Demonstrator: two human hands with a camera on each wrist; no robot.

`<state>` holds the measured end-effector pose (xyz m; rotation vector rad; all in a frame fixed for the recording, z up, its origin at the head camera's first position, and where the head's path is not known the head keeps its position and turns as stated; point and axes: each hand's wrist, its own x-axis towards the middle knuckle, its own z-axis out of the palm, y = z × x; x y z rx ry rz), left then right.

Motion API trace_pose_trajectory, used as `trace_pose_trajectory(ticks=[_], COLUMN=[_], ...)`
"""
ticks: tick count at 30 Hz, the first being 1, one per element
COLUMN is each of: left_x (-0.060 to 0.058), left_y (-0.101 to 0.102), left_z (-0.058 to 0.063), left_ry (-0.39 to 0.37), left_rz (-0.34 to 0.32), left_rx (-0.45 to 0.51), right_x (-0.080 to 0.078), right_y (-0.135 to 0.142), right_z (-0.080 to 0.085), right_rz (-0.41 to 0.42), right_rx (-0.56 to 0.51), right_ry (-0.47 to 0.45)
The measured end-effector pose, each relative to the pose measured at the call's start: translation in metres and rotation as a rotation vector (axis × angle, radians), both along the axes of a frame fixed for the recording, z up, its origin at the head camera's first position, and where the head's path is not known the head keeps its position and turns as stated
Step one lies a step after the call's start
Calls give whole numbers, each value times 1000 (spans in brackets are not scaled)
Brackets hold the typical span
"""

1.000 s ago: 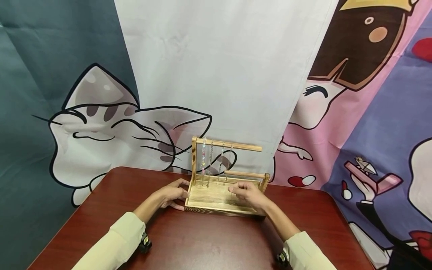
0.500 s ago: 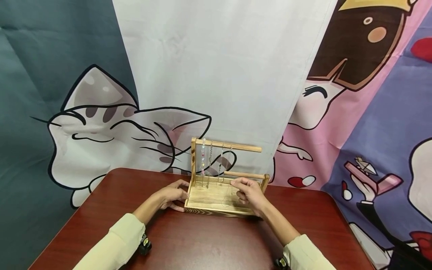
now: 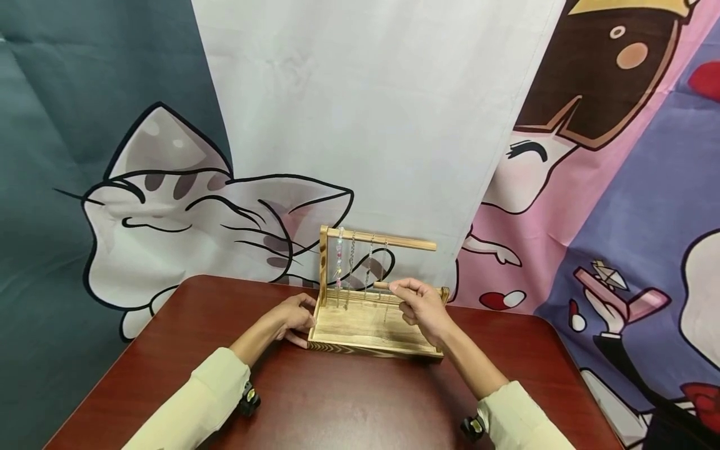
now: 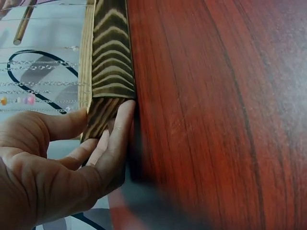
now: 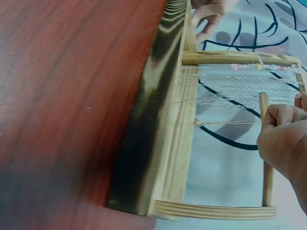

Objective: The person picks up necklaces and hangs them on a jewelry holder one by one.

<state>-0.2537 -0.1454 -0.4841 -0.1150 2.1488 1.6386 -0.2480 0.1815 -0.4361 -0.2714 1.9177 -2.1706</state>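
Observation:
A wooden jewelry stand (image 3: 349,326) has a shallow tray base, a long upper bar (image 3: 413,244) and a shorter lower bar (image 5: 268,184). My left hand (image 3: 294,319) grips the tray's left end, thumb on the rim and fingers against the outer side in the left wrist view. My right hand (image 3: 423,307) pinches a thin chain necklace (image 5: 225,122) close by the lower bar's free end, covering part of that bar. The chain's strand dangles over the tray. From the upper bar hang a beaded necklace (image 3: 339,265) and several silvery chains (image 3: 351,262).
The stand rests on a reddish-brown wooden table (image 3: 349,400). Right behind the table's far edge is a cloth backdrop (image 3: 394,125) with cartoon drawings. A black device (image 3: 249,399) is strapped at the left wrist, and a similar one (image 3: 472,427) at the right.
My right hand has risen from low over the tray to the lower bar's free end, lifting the thin chain necklace with it. The left hand stays at the stand's left end.

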Motion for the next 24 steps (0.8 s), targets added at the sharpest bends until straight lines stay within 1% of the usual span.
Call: trace_pose_trajectory(ticks=[8, 14, 17, 24], left_x=[0, -1, -2, -4], left_y=[2, 3, 4, 5], left_z=[2, 2, 2, 3], left_ry=[-33, -58, -74, -93], left_rz=[22, 43, 43, 40], left_rx=[-8, -16, -15, -19], right_x=[-4, -3, -4, -9], right_y=[2, 8, 10, 15], right_z=[20, 35, 42, 60], right_rz=[-3, -2, -2, -57], right_rx=[-5, -24, -37, -56], right_ry=[45, 76, 95, 146])
